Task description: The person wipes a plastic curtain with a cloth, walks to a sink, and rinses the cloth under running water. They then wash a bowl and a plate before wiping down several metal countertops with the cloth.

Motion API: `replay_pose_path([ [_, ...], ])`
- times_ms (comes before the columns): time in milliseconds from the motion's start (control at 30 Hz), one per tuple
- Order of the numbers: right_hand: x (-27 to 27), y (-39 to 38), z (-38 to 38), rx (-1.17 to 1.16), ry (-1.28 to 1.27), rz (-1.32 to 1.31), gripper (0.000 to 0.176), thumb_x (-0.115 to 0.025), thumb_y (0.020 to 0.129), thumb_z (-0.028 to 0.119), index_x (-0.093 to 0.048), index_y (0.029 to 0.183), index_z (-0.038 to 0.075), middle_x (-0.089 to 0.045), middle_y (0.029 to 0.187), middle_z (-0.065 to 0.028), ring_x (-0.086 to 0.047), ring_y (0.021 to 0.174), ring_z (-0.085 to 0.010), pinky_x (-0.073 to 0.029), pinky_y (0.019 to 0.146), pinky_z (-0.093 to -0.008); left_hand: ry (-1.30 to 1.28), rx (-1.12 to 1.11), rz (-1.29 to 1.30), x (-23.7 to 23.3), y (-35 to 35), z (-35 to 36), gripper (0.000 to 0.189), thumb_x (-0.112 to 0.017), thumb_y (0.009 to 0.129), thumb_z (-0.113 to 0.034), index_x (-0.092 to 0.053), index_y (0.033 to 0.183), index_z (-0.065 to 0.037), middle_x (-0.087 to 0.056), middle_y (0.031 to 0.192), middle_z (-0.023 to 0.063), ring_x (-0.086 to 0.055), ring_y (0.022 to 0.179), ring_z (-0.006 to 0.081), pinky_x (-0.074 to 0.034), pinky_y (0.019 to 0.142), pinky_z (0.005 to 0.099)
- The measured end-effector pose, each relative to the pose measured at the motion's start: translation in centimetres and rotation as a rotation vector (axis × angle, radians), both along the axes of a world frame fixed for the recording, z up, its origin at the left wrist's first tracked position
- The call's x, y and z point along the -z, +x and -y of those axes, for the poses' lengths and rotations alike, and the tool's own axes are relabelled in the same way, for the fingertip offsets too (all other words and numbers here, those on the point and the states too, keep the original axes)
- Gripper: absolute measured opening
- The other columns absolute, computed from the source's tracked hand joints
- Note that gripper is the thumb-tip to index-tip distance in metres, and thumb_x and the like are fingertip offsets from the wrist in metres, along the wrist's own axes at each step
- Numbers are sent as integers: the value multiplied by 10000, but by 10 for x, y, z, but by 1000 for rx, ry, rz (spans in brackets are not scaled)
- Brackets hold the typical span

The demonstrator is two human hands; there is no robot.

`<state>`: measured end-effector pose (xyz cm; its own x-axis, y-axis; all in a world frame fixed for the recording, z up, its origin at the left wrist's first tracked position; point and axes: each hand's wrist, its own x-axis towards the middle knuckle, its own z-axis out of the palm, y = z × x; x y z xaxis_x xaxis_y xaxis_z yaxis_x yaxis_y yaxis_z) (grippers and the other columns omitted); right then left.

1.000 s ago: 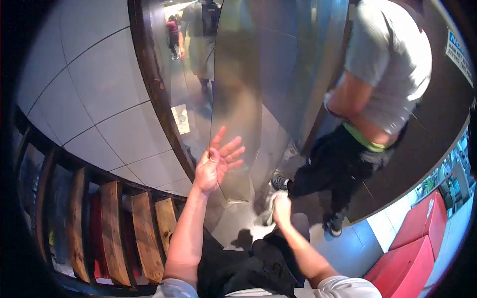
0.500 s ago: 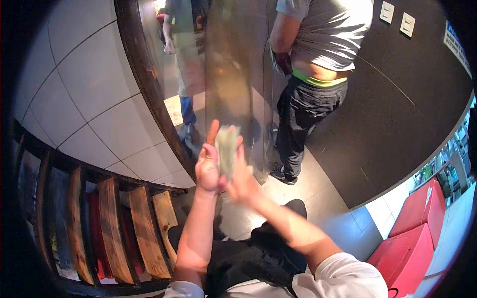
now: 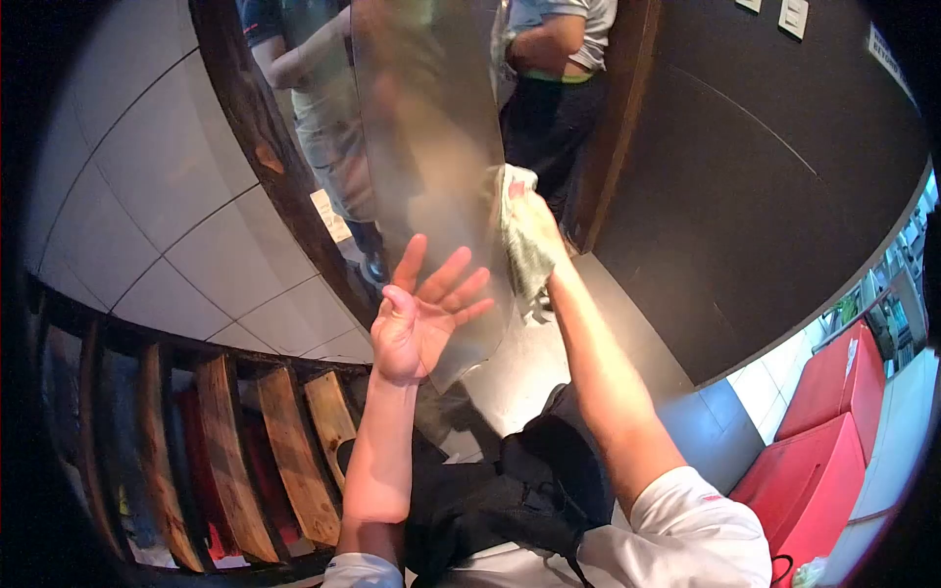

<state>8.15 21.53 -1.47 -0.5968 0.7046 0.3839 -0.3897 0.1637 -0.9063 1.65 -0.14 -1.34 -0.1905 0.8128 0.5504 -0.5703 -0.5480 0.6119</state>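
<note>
My right hand (image 3: 542, 223) grips a pale greenish cloth (image 3: 525, 245) that hangs down below the fingers. The arm is stretched forward, with the cloth up against or just in front of the edge of a shiny metal door (image 3: 421, 127); whether it touches cannot be made out. My left hand (image 3: 420, 318) is raised in front of the lower part of that door, palm showing, fingers spread, holding nothing.
Another person (image 3: 559, 98) in dark trousers stands beyond the door edge. A wooden slatted rack (image 3: 230, 451) is at lower left, beside a white tiled wall (image 3: 206, 216). On the right are a black wall (image 3: 745, 225) and red boxes (image 3: 809, 480).
My hands, together at the cloth before, have separated. The right one has moved forward and right with the cloth; the left has let go and spread its fingers. The other person appears smaller and higher.
</note>
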Motion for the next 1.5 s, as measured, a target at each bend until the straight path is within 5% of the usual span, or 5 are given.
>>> replay_pose_path([
  [500, 119, 62, 104, 238, -391, 338, 449, -548, 942, 522, -588, 789, 102, -541, 663, 30, -512, 565, -100, -420, 510, -281, -52, -86, -131, 11, 3, -17, 590, -372, 985, -471, -228, 1511, -244, -407, 1472, 167, -415, 1326, 408, -361, 1055, 582],
  [633, 211, 89, 119, 94, -941, -125, 494, -443, 968, 560, -603, 893, 99, -586, 707, -66, -542, 572, -190, -484, 570, -345, -177, -380, -190, 7, 8, -14, 649, -434, 971, -462, -216, 1512, -177, -407, 1472, 170, -434, 1319, 381, -374, 1059, 538],
  [933, 47, 94, 144, 238, 188, -114, 523, -396, 1017, 428, -511, 1215, -42, -605, 927, -118, -604, 791, -230, -494, 706, -370, -150, -255, -26, 1, 26, -2, 768, -521, 925, -501, -222, 1514, -110, -364, 1498, 184, -394, 1356, 345, -345, 1089, 470],
  [1067, 32, 67, 192, 123, 583, -84, 648, -427, 993, 411, -339, 1430, -59, -309, 1485, -293, -181, 1436, -434, 4, 1142, -573, -157, -103, 215, 3, 33, -6, 720, -591, 921, -370, -278, 1496, -71, -311, 1532, 167, -329, 1391, 349, -307, 1116, 448],
  [1500, 74, 107, 161, 245, 1235, 764, 880, -511, 871, 551, -174, 1505, 41, -192, 1556, -171, -66, 1454, -388, 86, 1137, -604, -324, -489, -16, -33, 83, -7, 539, -393, 1025, -401, -300, 1489, -141, -387, 1485, 175, -406, 1348, 322, -325, 1084, 447],
])
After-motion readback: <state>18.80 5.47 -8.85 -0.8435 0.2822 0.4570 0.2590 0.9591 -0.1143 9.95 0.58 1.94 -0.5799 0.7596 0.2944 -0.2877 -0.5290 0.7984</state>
